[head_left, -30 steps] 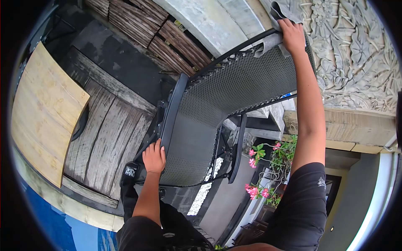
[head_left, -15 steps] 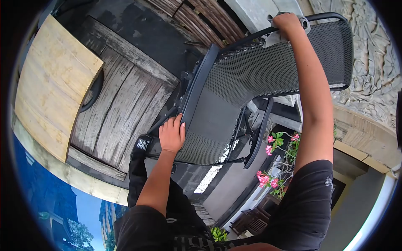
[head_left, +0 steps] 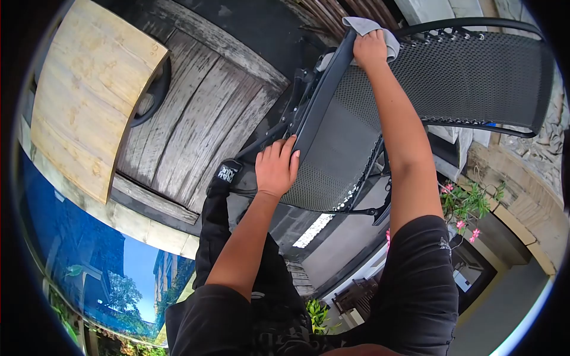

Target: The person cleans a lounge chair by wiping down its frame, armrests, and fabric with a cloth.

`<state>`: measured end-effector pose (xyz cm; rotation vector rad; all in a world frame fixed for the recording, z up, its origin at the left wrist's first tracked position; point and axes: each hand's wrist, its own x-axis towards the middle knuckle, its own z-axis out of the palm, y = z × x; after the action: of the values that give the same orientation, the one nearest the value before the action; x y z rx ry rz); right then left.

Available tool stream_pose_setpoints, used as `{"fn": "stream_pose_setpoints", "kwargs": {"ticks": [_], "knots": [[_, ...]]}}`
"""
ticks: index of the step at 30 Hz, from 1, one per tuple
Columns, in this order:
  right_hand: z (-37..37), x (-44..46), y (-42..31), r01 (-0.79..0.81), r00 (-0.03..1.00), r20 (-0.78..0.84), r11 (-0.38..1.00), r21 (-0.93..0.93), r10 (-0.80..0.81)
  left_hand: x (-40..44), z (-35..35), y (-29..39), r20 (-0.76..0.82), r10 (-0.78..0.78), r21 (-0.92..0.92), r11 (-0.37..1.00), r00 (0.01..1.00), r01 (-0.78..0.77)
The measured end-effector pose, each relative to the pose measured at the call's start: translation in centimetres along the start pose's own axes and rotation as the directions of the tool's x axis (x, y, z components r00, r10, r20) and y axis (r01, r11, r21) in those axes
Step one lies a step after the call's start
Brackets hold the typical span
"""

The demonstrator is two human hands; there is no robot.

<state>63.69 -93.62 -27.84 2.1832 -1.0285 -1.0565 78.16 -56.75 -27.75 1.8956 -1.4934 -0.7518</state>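
Note:
A reclining lounge chair (head_left: 347,121) with dark mesh fabric and a black tubular frame stretches across the middle and right. My right hand (head_left: 370,48) is closed on a grey cloth (head_left: 389,44), pressed against the far end of the chair's armrest, where it meets the backrest frame. My left hand (head_left: 276,166) grips the near part of the same flat black armrest (head_left: 323,89), its fingers bent over the edge. The palm side of both hands is hidden.
On the left lies a weathered wooden platform (head_left: 196,101), beside a curved cream panel (head_left: 89,95). Blue water (head_left: 89,255) borders the paving at lower left. Pink-flowered plants (head_left: 469,204) stand at right, near a carved stone wall (head_left: 549,118). My foot (head_left: 228,172) is beside the chair.
My right hand has moved with the cloth from the upper backrest frame down to the armrest's far end. The left hand stays on the armrest. The view has shifted.

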Motion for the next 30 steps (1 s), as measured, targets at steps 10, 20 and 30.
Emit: {"fn": "stream_pose_setpoints", "kwargs": {"ticks": [10, 20, 30], "knots": [[6.2, -13.7, 1.2, 0.013, 0.942, -0.193, 0.543, 0.84, 0.276, -0.2, 0.4, 0.1, 0.019, -0.016, 0.053, 0.998, 1.0, 0.015], [11.6, -15.5, -22.7, -0.055, 0.854, 0.086, -0.074, 0.996, 0.513, -0.3, 1.1, 0.3, 0.016, 0.05, 0.109, 0.993, 0.999, -0.052], [9.0, -26.8, -32.0, -0.078, 0.799, 0.006, 0.094, 0.993, 0.602, -0.9, 1.9, 0.1, -0.008, 0.118, 0.201, 0.973, 0.993, -0.114]]}}
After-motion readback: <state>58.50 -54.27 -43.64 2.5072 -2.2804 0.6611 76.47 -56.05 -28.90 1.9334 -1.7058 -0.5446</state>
